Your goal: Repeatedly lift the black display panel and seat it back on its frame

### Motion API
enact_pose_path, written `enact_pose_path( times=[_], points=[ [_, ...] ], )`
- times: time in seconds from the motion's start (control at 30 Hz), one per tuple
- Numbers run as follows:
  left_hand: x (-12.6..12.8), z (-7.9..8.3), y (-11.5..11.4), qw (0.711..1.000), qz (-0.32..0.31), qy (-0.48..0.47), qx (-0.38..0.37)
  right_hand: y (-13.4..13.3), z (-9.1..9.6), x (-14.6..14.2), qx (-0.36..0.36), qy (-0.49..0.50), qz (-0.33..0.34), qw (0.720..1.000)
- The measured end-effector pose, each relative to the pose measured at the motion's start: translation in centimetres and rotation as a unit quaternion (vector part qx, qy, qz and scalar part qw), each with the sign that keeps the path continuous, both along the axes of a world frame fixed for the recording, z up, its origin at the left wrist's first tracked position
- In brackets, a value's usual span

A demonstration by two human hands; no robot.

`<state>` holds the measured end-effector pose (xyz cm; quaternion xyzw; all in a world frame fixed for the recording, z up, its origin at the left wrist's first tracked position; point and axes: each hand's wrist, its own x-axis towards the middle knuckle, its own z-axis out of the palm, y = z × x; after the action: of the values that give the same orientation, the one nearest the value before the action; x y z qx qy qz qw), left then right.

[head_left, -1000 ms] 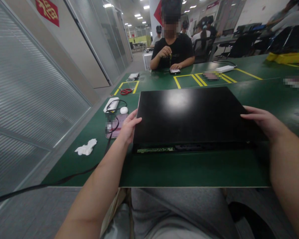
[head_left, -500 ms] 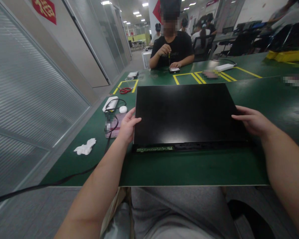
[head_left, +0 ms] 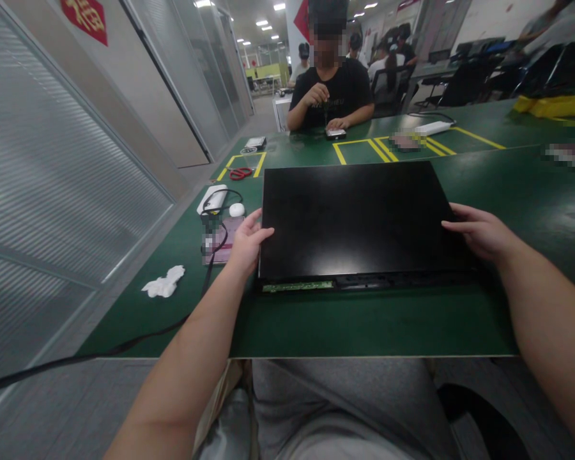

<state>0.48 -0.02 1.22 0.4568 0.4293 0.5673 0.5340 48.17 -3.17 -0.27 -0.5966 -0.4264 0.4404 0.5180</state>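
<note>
Where the green table mat (head_left: pixel 354 322) lies smooth and matt, a black panel (head_left: pixel 359 220) is laid flat at its centre. The panel is a thin, glossy rectangle in which ceiling light is faintly mirrored. Along its near edge, at 6 o'clock, a narrow green circuit strip (head_left: pixel 297 287) is exposed beside dark plastic.

The panel's 9 o'clock edge is gripped by the left hand (head_left: pixel 246 246): the thumb is pressed on the top face and the fingers are curled against the side, with the forearm stretched up from 7 o'clock. The 3 o'clock edge is clasped by the right hand (head_left: pixel 476 231). Its fingers are laid nearly straight over the surface and its thumb cannot be seen.

A crumpled white tissue (head_left: pixel 163 283) is seen at 8 o'clock from the panel, and a black cable (head_left: pixel 124 345) is trailed past it. Red scissors (head_left: pixel 241 173) are seen at 10 o'clock. At 12 o'clock, well apart, a co-worker in a black shirt (head_left: pixel 333 96) is seated.
</note>
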Motion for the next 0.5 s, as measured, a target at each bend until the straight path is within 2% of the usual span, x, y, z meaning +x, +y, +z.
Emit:
enact_pose_path(
  times=[0.5],
  points=[
    [0.16, 0.09, -0.25, 1.000, 0.012, 0.016, -0.009, -0.02, 0.16, -0.28, -0.016, 0.006, -0.018, 1.000]
  ],
)
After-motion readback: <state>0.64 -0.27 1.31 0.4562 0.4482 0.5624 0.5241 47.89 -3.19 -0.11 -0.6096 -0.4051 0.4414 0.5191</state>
